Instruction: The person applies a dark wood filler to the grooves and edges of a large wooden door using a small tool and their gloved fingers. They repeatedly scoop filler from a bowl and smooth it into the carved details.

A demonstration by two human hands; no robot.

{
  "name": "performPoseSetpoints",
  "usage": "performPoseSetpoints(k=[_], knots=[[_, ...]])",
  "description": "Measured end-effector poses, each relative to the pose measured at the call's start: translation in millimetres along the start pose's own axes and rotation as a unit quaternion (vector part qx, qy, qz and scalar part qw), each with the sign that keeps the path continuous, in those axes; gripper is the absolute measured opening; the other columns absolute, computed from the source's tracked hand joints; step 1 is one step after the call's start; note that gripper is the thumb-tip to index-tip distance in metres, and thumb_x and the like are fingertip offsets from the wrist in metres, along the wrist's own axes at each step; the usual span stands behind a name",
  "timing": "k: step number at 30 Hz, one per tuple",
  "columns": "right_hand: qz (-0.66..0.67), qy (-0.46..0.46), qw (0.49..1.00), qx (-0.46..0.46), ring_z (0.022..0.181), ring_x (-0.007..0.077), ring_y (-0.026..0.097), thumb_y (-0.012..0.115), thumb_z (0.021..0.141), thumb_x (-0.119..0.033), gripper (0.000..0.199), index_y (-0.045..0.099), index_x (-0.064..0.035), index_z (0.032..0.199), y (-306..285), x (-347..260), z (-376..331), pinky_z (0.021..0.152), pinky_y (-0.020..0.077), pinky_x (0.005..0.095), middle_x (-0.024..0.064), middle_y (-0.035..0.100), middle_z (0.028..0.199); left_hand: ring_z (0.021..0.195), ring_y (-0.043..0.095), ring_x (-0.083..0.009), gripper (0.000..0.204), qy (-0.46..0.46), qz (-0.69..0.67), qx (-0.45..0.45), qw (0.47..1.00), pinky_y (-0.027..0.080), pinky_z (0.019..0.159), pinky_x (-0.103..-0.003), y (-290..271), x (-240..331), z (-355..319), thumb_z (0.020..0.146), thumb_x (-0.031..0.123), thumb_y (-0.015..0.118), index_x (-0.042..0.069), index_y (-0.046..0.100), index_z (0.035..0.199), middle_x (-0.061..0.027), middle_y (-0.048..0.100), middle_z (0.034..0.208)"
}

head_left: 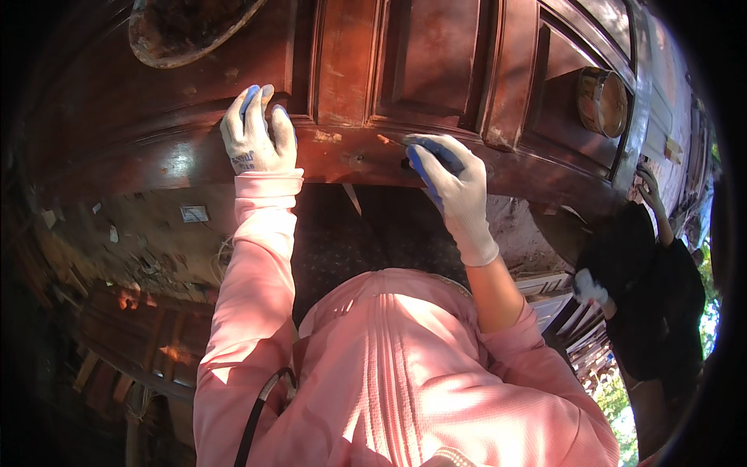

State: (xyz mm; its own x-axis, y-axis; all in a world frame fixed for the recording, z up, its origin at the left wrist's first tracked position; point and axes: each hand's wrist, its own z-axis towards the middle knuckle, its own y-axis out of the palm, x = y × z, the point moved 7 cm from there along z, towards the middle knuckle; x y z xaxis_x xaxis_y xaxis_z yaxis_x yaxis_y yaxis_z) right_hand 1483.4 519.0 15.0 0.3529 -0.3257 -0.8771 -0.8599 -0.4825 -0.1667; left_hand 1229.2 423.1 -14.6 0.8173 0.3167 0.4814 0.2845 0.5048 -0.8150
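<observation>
A reddish-brown wooden panel door [342,86] lies flat in front of me. My left hand [259,136], in a white glove with blue on the fingertips, rests on its near part with the fingers stretched out and apart. My right hand [451,175], gloved alike, is closed in a pinch over the door's near edge rail. From its fingers a thin tool [386,141] points left, with an orange-brown tip close to the wood; its kind is not clear and most of it is hidden. Pale scuffed patches [327,136] mark the rail between my hands.
An oval, dark-stained basin [194,31] sits on the door at the far left. A round tin [602,103] stands on the right panel. Another person in dark clothes [646,288] is at the right, one hand [652,191] near the door's end. Wooden furniture [148,335] stands lower left.
</observation>
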Motion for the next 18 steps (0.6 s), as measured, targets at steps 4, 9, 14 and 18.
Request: performPoseSetpoints(k=[4,9,14,18], knots=[[0.124,0.104,0.985,0.054,0.088,0.0090,0.063,0.066,0.098,-0.008,0.024,0.072,0.0034,0.118,-15.8,7.0,-24.4,0.083,0.0512,0.0226,0.0029,0.070,0.096,0.121,0.059,-0.0297,0.036,0.004,-0.059,-0.005,0.998,0.049,0.105,-0.043,1.2,-0.1,-1.6,0.096,0.010,0.065,0.000,0.062,0.129,-0.0139,0.062,0.129],[0.257,0.116,0.955,0.094,0.084,0.0104,0.061,0.064,0.101,-0.013,0.026,0.069,0.0028,0.121,-22.9,16.1,-63.5,0.082,0.0535,0.0265,0.0032,0.064,0.091,0.119,0.060,-0.0357,0.034,0.085,-0.076,-0.022,0.993,0.048,0.104,-0.046,-8.8,16.3,1.8,0.094,0.012,0.066,0.002,0.065,0.126,-0.0171,0.064,0.125],[0.427,0.128,0.888,0.110,0.083,0.0142,0.061,0.061,0.102,-0.015,0.030,0.066,0.0038,0.125,3.9,32.6,-107.2,0.086,0.0545,0.0346,0.0055,0.066,0.094,0.119,0.059,-0.0383,0.037,0.214,-0.182,-0.109,0.953,0.046,0.106,-0.049,-20.6,66.2,-6.7,0.090,0.014,0.068,0.005,0.066,0.125,-0.0159,0.064,0.123],[0.447,0.094,0.882,0.120,0.086,0.0145,0.060,0.059,0.102,-0.016,0.031,0.066,0.0055,0.124,38.2,19.1,-134.8,0.088,0.0525,0.0344,0.0071,0.066,0.096,0.116,0.063,-0.0309,0.034,0.138,-0.305,-0.144,0.931,0.050,0.102,-0.040,-32.7,55.0,3.3,0.095,0.008,0.064,0.003,0.063,0.128,-0.0146,0.065,0.126]])
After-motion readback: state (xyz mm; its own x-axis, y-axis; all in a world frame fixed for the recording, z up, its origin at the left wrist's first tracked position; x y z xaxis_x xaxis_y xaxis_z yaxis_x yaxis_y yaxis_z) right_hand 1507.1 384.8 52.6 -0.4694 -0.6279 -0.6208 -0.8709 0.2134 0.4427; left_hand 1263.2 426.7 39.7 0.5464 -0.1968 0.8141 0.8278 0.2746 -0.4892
